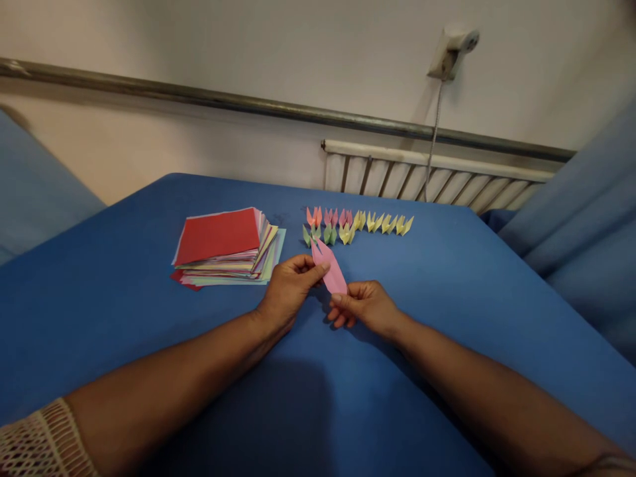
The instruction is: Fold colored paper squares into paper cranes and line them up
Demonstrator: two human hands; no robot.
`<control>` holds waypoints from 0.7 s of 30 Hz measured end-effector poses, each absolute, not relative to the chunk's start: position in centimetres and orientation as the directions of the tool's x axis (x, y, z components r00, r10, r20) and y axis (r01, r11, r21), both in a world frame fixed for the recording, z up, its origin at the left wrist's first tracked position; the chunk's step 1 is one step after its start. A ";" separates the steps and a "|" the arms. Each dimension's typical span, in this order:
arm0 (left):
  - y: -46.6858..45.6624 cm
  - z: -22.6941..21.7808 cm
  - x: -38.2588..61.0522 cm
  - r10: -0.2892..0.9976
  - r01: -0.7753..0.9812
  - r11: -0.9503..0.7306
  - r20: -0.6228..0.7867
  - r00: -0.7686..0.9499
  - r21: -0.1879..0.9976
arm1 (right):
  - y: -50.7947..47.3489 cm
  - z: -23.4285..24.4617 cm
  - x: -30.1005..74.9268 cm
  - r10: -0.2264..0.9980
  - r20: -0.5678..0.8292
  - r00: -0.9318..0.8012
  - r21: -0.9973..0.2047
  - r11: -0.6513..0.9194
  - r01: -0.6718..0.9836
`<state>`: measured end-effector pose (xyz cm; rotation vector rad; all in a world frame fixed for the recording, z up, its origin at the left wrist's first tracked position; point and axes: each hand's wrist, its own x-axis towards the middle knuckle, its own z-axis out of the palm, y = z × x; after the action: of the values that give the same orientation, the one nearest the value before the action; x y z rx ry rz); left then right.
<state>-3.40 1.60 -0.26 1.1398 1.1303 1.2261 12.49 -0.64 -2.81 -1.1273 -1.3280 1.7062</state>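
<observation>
A folded pink paper, long and narrow with a split pointed far end, is held up between both hands. My left hand pinches its left edge with thumb and fingers. At the near end, my right hand grips the paper between thumb and forefinger, its other fingers curled below. Just beyond stand two rows of small folded paper cranes: a yellow crane, a green crane, a pink crane and an orange crane among several. The pink paper's tip partly overlaps the front row.
To the left lies a thick stack of coloured paper with a red sheet on top. Everything rests on a blue-covered table. Behind it are a wall rail, a radiator and a plugged-in cord. A blue curtain hangs at right.
</observation>
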 end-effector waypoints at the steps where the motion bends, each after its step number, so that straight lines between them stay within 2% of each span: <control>1: 1.7 -0.3 -3.5 1.000 -0.103 0.007 -0.005 0.017 0.995 | -0.6 -2.8 12.5 0.893 -0.224 -0.390 -0.969 -0.246 -0.009; 7: 2.0 -0.4 -3.8 1.000 -0.122 -0.012 0.013 0.006 0.992 | -0.6 -2.9 12.4 0.871 -0.249 -0.423 -0.965 -0.262 0.027; 17: 2.5 -0.7 -3.9 0.999 -0.145 0.043 -0.041 0.020 0.988 | -0.5 -3.1 13.3 0.810 -0.161 -0.564 -0.982 -0.188 0.012; 19: 2.6 -0.7 -3.9 0.998 -0.129 0.057 -0.053 0.037 0.990 | -0.3 -3.0 13.5 0.841 -0.129 -0.526 -0.982 -0.181 -0.048; 21: 2.5 -0.7 -3.9 0.996 -0.105 0.068 -0.061 0.070 0.992 | 0.0 -3.0 13.5 0.912 -0.078 -0.402 -0.982 -0.139 -0.125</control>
<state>-3.88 2.48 -0.66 1.1136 1.1120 1.1622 13.45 -0.03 -2.97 -0.9548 -1.3247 1.6567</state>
